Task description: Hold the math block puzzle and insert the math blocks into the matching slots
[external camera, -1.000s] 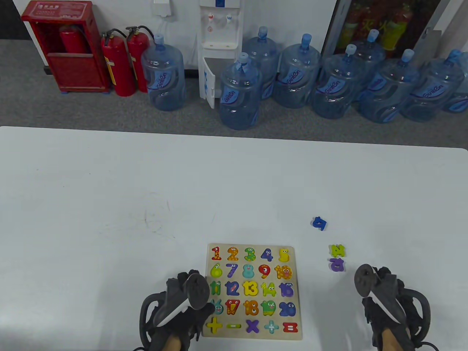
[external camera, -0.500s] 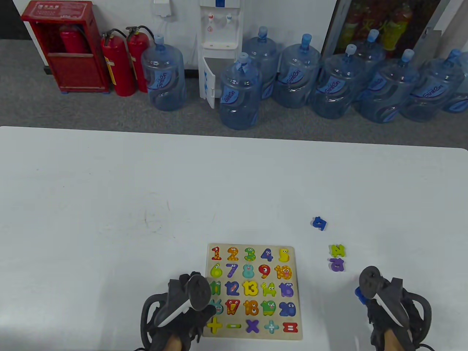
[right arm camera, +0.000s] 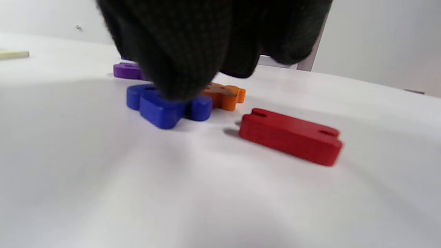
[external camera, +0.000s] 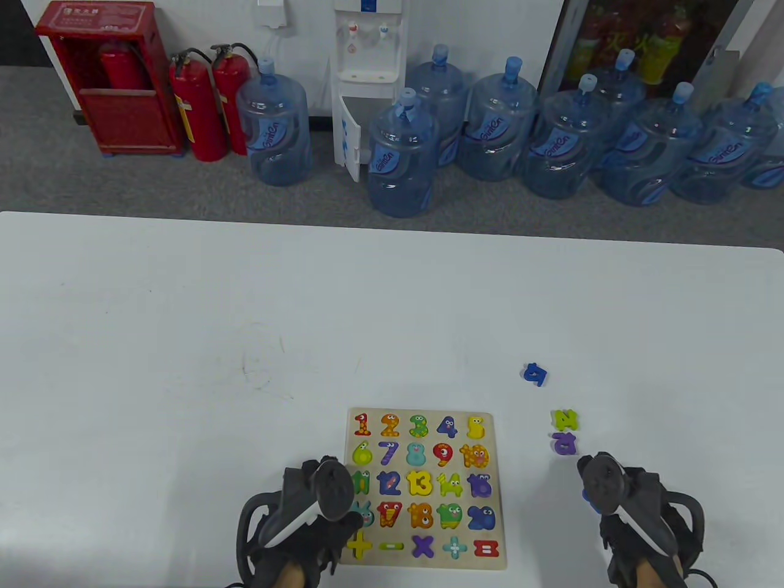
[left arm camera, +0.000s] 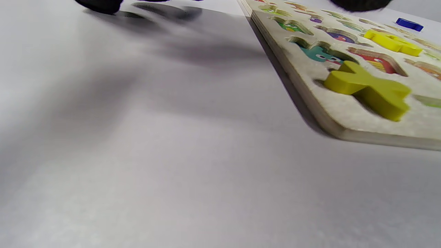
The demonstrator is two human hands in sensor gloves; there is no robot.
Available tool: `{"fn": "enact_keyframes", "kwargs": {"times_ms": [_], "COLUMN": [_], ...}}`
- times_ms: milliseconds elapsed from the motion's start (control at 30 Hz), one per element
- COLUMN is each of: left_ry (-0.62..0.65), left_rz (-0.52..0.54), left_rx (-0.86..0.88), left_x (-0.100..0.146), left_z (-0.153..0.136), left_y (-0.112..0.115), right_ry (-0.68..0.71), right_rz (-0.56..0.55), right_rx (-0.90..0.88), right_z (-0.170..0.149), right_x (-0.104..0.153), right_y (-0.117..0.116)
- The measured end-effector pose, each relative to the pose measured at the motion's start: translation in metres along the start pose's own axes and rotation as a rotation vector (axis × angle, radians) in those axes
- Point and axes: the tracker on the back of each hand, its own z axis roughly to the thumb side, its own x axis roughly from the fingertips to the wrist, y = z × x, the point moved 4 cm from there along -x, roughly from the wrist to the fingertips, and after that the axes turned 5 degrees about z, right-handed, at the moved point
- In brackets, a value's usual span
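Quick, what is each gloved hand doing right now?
Left hand: rests on the puzzle board, steadying it.
Right hand: fingers touch a blue block on the table; grip unclear.

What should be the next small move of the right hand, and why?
Probably close the fingers on the blue block and lift it. They already touch its top, and it lies flat on the table, while the left hand rests on the board.
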Motion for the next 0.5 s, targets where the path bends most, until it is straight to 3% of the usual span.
{"fn": "enact_keyframes", "kwargs": {"times_ms": [167, 500], "left_ry": [0.003, 0.003], "left_rz": [-0.002, -0.009], "left_rx": [-0.001, 0.001], "left_x": [0.000, 0.000], "left_z": [0.001, 0.001], "left_y": [0.000, 0.001], "right_ry": [0.016, 0.057], "right_rz": [-0.053, -0.031], "right_rx": [0.077, 0.026], "right_z": [0.011, 0.019], "right_x": [0.001, 0.001], "right_y": [0.001, -0.003]}}
